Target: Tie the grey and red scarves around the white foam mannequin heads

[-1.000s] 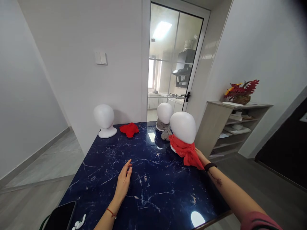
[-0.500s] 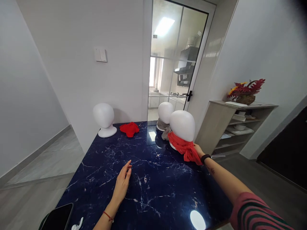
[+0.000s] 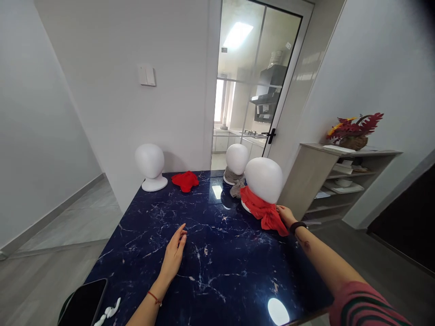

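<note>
A white mannequin head (image 3: 264, 179) stands at the table's right side, a red scarf (image 3: 263, 212) wrapped and knotted round its neck, the loose ends hanging to the front right. My right hand (image 3: 287, 216) is at the scarf's right side by the knot, its fingers closed at the cloth and partly hidden by it. Flat over the middle of the table, my left hand (image 3: 175, 250) holds nothing, fingers stretched forward. Behind the scarfed head is a smaller-looking white head (image 3: 237, 158) with a grey-brown scarf (image 3: 234, 177) round its neck.
At the back left a bare white mannequin head (image 3: 150, 161) stands beside a crumpled red cloth (image 3: 185, 181). A phone (image 3: 83, 304) and white earbuds (image 3: 110, 310) lie at the near left of the dark blue marbled table (image 3: 204, 267). A shelf unit (image 3: 314, 181) stands to the right.
The view has shifted slightly, so most things sit a little further right. My right hand stays by the scarf, and my left hand keeps its place over the table.
</note>
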A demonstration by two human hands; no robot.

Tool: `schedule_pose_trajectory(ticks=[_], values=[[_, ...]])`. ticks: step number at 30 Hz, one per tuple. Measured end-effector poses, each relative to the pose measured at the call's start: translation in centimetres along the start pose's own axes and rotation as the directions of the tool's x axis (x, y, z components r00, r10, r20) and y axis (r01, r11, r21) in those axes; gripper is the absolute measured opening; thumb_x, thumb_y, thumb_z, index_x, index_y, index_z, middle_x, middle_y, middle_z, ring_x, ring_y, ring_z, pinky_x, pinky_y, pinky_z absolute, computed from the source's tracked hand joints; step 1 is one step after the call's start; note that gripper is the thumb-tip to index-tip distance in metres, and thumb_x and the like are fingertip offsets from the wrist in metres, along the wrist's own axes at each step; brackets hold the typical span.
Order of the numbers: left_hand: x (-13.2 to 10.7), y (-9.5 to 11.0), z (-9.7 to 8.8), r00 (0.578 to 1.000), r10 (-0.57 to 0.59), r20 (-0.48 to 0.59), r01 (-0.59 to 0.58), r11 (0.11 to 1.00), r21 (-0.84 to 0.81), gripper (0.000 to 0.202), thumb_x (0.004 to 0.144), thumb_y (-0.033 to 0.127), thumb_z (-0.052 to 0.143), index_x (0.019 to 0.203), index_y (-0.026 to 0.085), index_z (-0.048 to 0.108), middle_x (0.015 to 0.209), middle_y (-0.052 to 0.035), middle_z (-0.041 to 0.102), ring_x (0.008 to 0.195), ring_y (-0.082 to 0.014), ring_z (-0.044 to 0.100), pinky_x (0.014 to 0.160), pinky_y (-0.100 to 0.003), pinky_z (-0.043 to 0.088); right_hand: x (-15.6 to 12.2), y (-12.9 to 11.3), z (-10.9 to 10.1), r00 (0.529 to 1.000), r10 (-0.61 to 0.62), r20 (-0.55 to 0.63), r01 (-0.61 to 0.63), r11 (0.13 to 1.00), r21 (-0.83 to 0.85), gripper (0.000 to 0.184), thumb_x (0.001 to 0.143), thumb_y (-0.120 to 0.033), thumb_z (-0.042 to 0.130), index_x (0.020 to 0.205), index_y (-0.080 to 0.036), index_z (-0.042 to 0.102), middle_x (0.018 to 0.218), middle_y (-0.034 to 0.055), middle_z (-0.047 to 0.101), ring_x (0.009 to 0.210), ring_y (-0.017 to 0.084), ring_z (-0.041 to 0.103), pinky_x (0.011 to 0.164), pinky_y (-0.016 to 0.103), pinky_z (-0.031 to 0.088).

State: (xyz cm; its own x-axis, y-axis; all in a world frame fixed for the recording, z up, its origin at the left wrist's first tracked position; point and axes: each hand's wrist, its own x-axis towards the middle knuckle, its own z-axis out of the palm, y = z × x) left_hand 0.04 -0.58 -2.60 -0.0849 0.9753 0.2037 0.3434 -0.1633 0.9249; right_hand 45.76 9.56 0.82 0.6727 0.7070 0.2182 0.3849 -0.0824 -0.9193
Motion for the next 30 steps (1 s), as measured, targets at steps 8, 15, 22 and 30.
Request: schedule_pose_trajectory(ticks=[8,15,22,30], values=[[-0.8,0.2,1.7,0.989,0.126,-0.078,-0.119,0.989,0.088,0.036,0.085,0.032,0.046,0.118,0.018,0.054,0.088,-0.0030,0.061,0.077,-0.0158,0.060,0.079,-0.032,0.048,-11.9,-1.9,0.9,0.896,-0.432,-0.103,0.435,0.901,0.008,0.029,0.085,-0.038,0.044,0.102,-0.015,0.052,0.090,0.0089,0.060,0.081,0.020,0.056,0.077,0.033,0.043],[-0.9,0.5,0.9,0.986,0.145,-0.084,-0.137,0.986,0.096,0.037,0.080,0.022,0.044,0.115,0.018,0.055,0.078,-0.0002,0.058,0.070,-0.0148,0.057,0.071,-0.029,0.046,-25.4,-8.1,14.2,0.350,-0.529,0.773,0.530,0.792,0.303,0.024,0.088,-0.022,0.047,0.111,-0.020,0.051,0.082,-0.0003,0.063,0.062,0.011,0.054,0.060,0.020,0.040],[-0.9,0.3,0.8,0.992,0.007,-0.128,-0.011,1.000,-0.025,0.037,0.077,0.021,0.043,0.111,0.017,0.057,0.074,-0.0007,0.060,0.071,-0.0170,0.059,0.074,-0.031,0.046,-27.6,-7.7,18.7,0.264,-0.515,0.815,0.677,0.702,0.224,0.011,0.080,-0.014,0.052,0.084,-0.016,0.061,0.082,0.0040,0.065,0.073,0.014,0.057,0.065,0.021,0.036],[4.9,6.5,-1.8,0.963,0.189,-0.194,-0.182,0.982,0.049,0.035,0.077,0.018,0.042,0.110,0.019,0.055,0.075,0.0014,0.054,0.070,-0.0139,0.054,0.071,-0.026,0.043,-24.7,-8.5,23.1,0.338,-0.520,0.785,0.640,0.739,0.213,0.023,0.082,-0.019,0.053,0.104,-0.017,0.061,0.087,0.0034,0.067,0.074,0.015,0.062,0.070,0.024,0.046]])
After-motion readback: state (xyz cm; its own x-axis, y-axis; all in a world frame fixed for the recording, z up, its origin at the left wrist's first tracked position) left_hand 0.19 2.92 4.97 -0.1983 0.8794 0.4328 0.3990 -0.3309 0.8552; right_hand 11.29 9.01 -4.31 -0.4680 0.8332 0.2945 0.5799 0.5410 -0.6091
